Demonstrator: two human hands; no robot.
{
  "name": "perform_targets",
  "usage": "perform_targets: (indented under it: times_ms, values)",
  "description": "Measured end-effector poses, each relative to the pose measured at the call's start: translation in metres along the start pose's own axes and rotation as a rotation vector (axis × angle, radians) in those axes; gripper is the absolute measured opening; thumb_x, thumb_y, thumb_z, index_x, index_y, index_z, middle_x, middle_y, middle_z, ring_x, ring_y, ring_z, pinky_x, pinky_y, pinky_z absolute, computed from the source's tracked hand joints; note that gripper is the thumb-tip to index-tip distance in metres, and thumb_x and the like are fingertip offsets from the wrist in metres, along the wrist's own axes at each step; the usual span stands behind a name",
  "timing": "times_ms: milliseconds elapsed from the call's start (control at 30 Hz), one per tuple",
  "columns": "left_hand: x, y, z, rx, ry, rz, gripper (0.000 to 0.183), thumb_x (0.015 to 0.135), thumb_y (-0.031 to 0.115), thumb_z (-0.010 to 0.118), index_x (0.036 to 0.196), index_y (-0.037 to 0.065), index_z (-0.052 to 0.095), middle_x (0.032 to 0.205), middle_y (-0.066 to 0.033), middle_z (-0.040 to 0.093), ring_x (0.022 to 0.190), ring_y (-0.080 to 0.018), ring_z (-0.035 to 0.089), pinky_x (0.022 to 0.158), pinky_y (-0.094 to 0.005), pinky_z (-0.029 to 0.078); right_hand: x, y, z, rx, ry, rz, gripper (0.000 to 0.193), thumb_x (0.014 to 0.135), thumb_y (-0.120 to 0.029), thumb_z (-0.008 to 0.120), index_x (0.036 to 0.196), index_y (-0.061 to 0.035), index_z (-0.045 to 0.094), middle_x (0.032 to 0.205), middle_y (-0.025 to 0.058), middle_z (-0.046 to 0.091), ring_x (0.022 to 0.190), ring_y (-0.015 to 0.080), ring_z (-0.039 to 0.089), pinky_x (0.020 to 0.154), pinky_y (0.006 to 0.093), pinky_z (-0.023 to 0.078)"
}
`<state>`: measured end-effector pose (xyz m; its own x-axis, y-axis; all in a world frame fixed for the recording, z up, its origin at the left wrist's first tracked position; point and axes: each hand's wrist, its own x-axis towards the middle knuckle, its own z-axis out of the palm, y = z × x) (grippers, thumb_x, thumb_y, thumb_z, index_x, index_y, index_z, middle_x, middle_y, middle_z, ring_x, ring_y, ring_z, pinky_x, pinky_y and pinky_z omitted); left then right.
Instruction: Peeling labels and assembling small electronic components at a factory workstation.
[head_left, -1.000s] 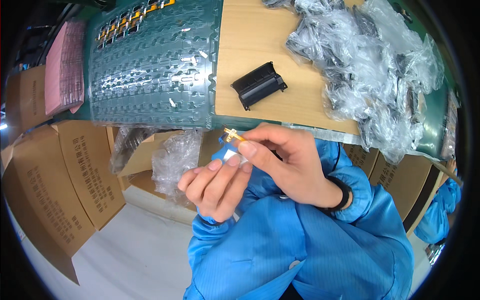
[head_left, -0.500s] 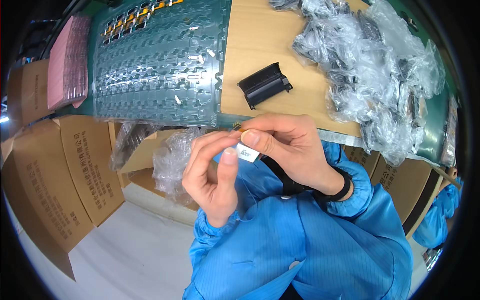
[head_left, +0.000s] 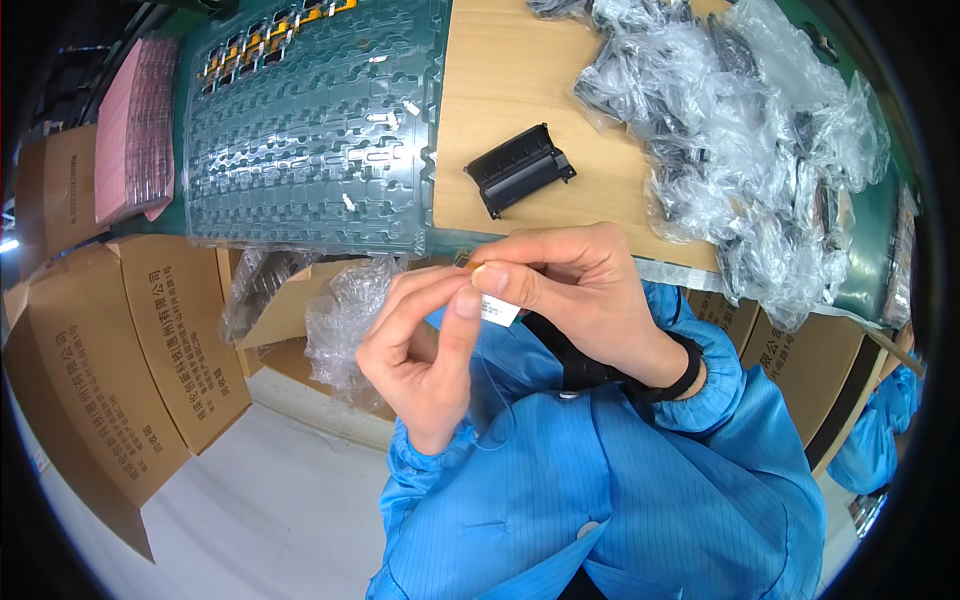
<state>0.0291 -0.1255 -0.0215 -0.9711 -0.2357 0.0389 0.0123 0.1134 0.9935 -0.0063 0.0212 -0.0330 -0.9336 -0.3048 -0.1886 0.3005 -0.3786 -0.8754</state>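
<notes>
In front of my chest, both hands meet at a small part with a white printed label (head_left: 499, 311) and a bit of orange flex with a dark end. My right hand (head_left: 585, 295) is closed, pinching the part between thumb and index finger. The fingers of my left hand (head_left: 420, 340) are also closed, thumb and index finger meeting at the part's left side. Fingertips hide much of the piece. Beyond my hands, a black plastic frame (head_left: 520, 172) lies tilted on a brown board (head_left: 490, 60).
A clear moulded tray (head_left: 300, 215) at the left holds several orange-and-black parts and small white pieces. Bagged items in clear plastic (head_left: 740, 150) are heaped at right. Pink-topped stacked trays (head_left: 135, 130) and cardboard boxes (head_left: 180, 340) flank the left side; another person's blue sleeve (head_left: 870, 440) shows far right.
My left hand has shifted slightly left, and its thumb tip sits a little higher against the part. The right hand keeps its pinch. The table's things appear shifted slightly left in view.
</notes>
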Motion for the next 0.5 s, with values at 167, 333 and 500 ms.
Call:
perform_targets:
  times_ms: [167, 333, 500]
  values:
    - [0.004, 0.008, -0.010, 0.059, -0.099, -0.086, 0.008, 0.081, -0.006, 0.072, 0.089, -0.005, 0.072, 0.087, -0.0130, 0.070, 0.082, -0.0186, 0.063, 0.075, -0.0290, 0.047, 0.001, 0.005, -0.003, 0.067, -0.006, 0.027, 0.018, 0.091, -0.012, 0.072, 0.097, 0.0044, 0.071, 0.084, 0.0069, 0.071, 0.078, 0.0070, 0.064, 0.065, 0.0220, 0.052]
    - [0.012, 0.015, -0.019, 0.330, -0.162, 0.164, 0.011, 0.075, -0.007, 0.073, 0.084, -0.002, 0.071, 0.084, -0.0116, 0.071, 0.080, -0.0223, 0.064, 0.075, -0.0313, 0.048, 0.002, -0.003, -0.017, 0.305, -0.164, 0.325, 0.016, 0.090, -0.011, 0.073, 0.093, 0.0034, 0.067, 0.082, 0.0084, 0.069, 0.073, 0.0091, 0.064, 0.061, 0.0234, 0.051]
    - [0.033, 0.015, -0.031, 0.801, 0.059, 0.409, 0.011, 0.075, -0.003, 0.073, 0.085, 0.001, 0.072, 0.084, -0.0087, 0.072, 0.079, -0.0237, 0.065, 0.077, -0.0334, 0.048, -0.010, -0.010, -0.032, 0.541, -0.241, 0.389, 0.012, 0.091, -0.007, 0.070, 0.096, 0.0032, 0.067, 0.085, 0.0095, 0.069, 0.073, 0.0125, 0.065, 0.062, 0.0257, 0.052]
